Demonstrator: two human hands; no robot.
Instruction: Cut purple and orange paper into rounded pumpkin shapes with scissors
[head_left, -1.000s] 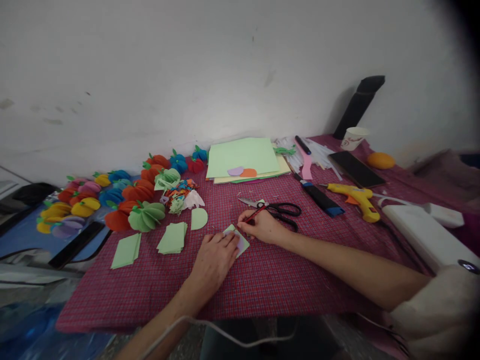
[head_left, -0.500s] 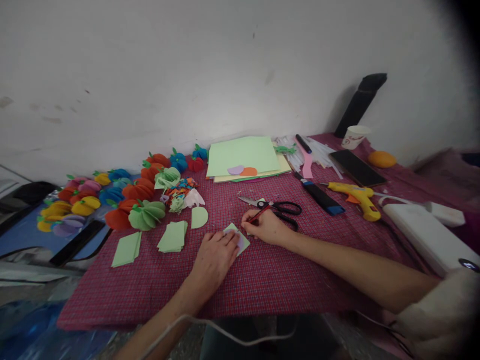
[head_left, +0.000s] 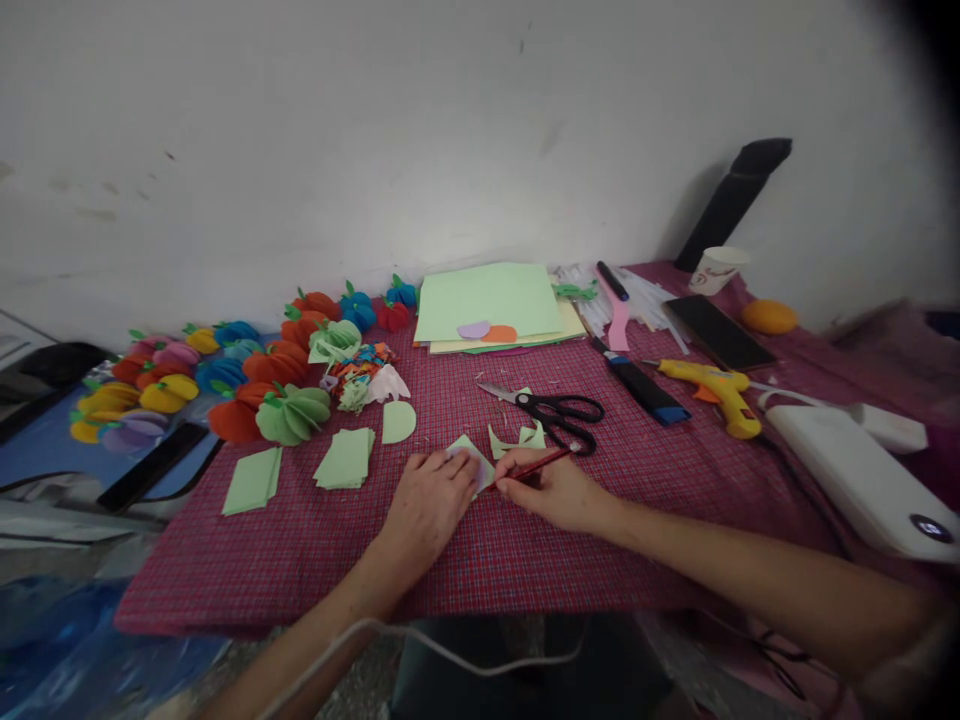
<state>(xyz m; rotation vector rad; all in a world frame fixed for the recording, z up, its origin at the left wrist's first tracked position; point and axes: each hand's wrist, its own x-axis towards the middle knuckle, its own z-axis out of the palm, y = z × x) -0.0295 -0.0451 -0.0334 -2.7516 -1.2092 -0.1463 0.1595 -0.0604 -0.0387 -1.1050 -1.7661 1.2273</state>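
My left hand (head_left: 433, 497) lies flat, fingers stretched out, on a small light green paper piece (head_left: 486, 476). A lilac paper shape shows partly beneath those fingertips; its outline is mostly covered. In my right hand (head_left: 559, 492) is a dark red pencil (head_left: 546, 462), held in a pinch with its tip at the right edge of the green piece. Just beyond the right hand are curved green paper offcuts (head_left: 529, 438) and open scissors (head_left: 551, 405) with black handles. A rounded green cutout (head_left: 398, 422) rests up and left of my left hand.
Green paper stacks (head_left: 345, 460) (head_left: 253, 482) lie left. Behind them are paper pumpkins (head_left: 292, 413) and scraps (head_left: 364, 375). Large sheets (head_left: 487, 295) lie at the back. Rightward are a cutter (head_left: 649, 390), yellow glue gun (head_left: 712, 388), phone (head_left: 720, 332), paper cup (head_left: 718, 270) and white device (head_left: 855, 480).
My right hand has moved down and slightly right around the paper, bringing the pencil to its right edge. The green offcuts have come into sight. My left hand stays on the paper.
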